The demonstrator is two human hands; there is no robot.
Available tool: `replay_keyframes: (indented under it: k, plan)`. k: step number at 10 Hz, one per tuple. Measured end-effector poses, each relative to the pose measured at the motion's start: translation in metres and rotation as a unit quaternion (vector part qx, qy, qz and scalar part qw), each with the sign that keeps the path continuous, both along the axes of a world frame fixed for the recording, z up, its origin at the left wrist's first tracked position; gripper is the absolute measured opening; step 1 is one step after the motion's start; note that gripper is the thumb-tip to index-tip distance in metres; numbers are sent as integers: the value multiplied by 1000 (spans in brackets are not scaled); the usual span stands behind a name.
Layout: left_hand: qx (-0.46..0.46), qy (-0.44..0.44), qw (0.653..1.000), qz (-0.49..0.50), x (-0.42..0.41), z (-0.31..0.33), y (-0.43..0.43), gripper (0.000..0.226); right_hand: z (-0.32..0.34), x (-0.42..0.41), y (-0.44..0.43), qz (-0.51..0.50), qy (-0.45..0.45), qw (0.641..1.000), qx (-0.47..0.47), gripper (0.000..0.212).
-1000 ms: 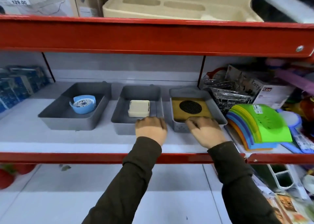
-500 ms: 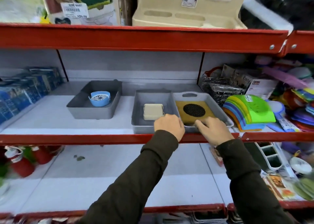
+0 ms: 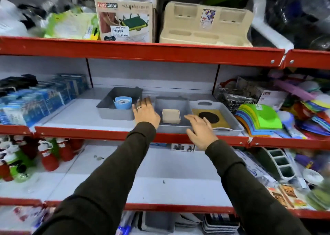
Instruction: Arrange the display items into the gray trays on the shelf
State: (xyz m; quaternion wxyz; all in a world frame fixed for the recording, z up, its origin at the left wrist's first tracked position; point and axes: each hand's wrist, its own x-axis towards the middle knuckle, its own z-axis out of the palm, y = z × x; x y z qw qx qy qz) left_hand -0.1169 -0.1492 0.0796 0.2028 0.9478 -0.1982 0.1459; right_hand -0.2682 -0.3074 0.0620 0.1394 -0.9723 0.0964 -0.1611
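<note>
Nearest the camera, two dark sleeves reached up toward the middle shelf [image 3: 80,120]. The right hand [image 3: 200,130] hovered palm-down with its fingers spread loosely over the front edge where two gray trays met; it held nothing. The left hand [image 3: 145,112], a ring on one finger, was likewise spread and empty, its fingers stretched toward the gap between the left and middle trays; whether it touched either could not be told.

Three gray trays stood on that shelf. The right tray [image 3: 234,117], shallow with a handle slot at its far end, ran its long axis front to back, angled slightly leftward away from the viewer. It held one tan mat [image 3: 223,117] with a black round mesh centre, lying flat. The middle tray [image 3: 171,101] sat touching it on the left, also lengthwise front to back, and held one beige box [image 3: 171,116] near its front. The left tray [image 3: 116,101], deeper and set apart farther back, pointed back and to the right; one blue round item [image 3: 123,102] sat inside near its right wall.

A stack of coloured curved sheets [image 3: 259,120] lay just right of the trays. On the shelf above stood one beige organizer [image 3: 205,24].
</note>
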Motion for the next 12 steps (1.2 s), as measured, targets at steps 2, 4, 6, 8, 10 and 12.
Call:
replay_keyframes:
  k: [2,4,6,8,10,12]
  plan:
    - [143,145,978,40,62,-4,45,68,-10,28,25,47,75,995,-38,56]
    - [173,118,977,26,63,-3,37,51,-14,27,25,39,51,994,-86,55]
    - [166,91,982,0,11,-4,27,38,-15,28,25,35,57,993,-99,55]
    - [185,80,979,3,-26,11,28,38,-12,24,29,25,67,992,-102,53]
    - [163,127,978,-22,-41,14,42,45,-5,22,31,22,101,988,-118,61]
    - [111,64,991,-37,-59,24,45,38,7,14,37,32,-31,991,-127,66]
